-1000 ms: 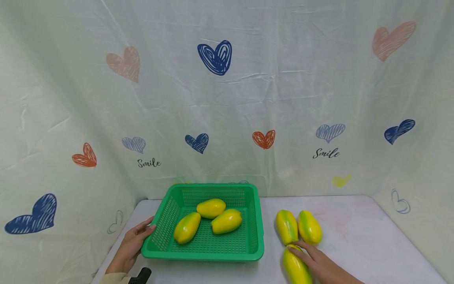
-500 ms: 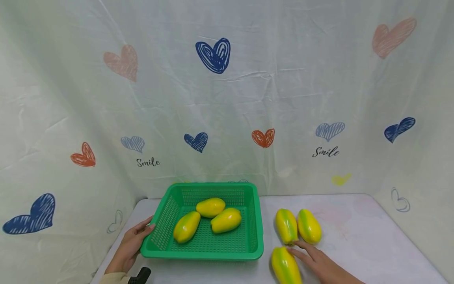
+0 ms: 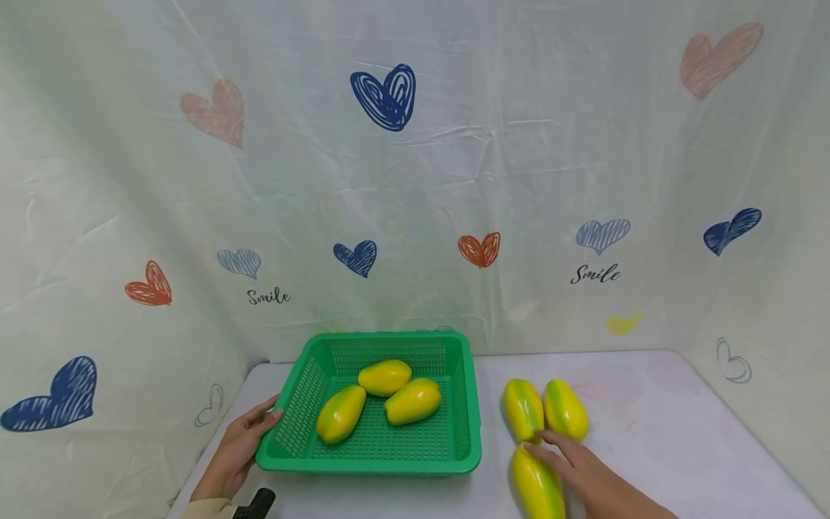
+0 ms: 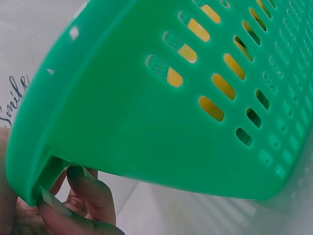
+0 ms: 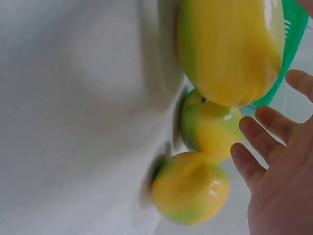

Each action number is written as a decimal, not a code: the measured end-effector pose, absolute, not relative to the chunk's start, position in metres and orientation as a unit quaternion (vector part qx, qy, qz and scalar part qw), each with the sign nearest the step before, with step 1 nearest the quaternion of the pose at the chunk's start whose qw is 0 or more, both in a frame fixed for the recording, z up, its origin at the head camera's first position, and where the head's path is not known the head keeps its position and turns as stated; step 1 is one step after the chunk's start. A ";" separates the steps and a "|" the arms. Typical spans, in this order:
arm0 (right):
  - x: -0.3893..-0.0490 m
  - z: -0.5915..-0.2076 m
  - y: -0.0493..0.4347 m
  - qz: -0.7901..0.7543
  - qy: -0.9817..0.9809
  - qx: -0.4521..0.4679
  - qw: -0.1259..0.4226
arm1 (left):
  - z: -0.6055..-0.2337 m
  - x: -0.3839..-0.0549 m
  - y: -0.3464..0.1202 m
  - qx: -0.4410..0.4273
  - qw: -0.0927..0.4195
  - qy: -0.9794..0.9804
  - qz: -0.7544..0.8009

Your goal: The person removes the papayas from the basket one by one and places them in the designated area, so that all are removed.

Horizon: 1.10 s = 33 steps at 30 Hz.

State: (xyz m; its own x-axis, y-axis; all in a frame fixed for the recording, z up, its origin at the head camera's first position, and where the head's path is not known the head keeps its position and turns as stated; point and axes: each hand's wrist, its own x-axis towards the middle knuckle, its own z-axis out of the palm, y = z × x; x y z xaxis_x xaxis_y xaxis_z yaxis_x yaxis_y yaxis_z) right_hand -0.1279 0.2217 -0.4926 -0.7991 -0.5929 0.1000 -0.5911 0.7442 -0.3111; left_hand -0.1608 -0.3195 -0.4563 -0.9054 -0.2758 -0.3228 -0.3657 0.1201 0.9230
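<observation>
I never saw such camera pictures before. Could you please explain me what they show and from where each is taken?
This is no robot but a person, with a bare left hand and right hand. The wide picture comes from a camera on the head, looking forward and down. The two close pictures come from cameras on the wrists, one for each hand.

On the pale table is a green basket with three yellow fruits inside. Three yellow-green fruits lie to its right. The left hand grips the basket's rim. The right hand holds nothing; its fingers are close to the loose fruits, but touching is hard to tell.
</observation>
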 end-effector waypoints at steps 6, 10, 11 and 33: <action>-0.136 -0.475 0.216 -0.187 0.927 -0.324 0.011 | -0.455 -0.160 -0.320 -0.220 0.037 0.745 0.629; -0.141 -0.460 0.208 -0.187 0.925 -0.330 0.018 | -0.455 -0.160 -0.321 -0.222 0.039 0.743 0.630; -0.143 -0.456 0.206 -0.186 0.923 -0.336 0.013 | -0.455 -0.160 -0.321 -0.222 0.039 0.742 0.631; -0.187 -0.425 0.148 -0.188 0.849 -0.488 -0.075 | -0.456 -0.162 -0.319 -0.224 0.040 0.747 0.624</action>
State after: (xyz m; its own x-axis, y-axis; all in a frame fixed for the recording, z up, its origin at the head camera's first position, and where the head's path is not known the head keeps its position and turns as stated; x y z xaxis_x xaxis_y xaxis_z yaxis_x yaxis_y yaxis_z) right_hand -0.1872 0.1477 -0.4246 -0.5135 -0.8002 0.3098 -0.8562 0.4542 -0.2461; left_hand -0.1623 -0.3187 -0.4562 -0.8962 -0.2849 -0.3400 -0.3854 0.1206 0.9148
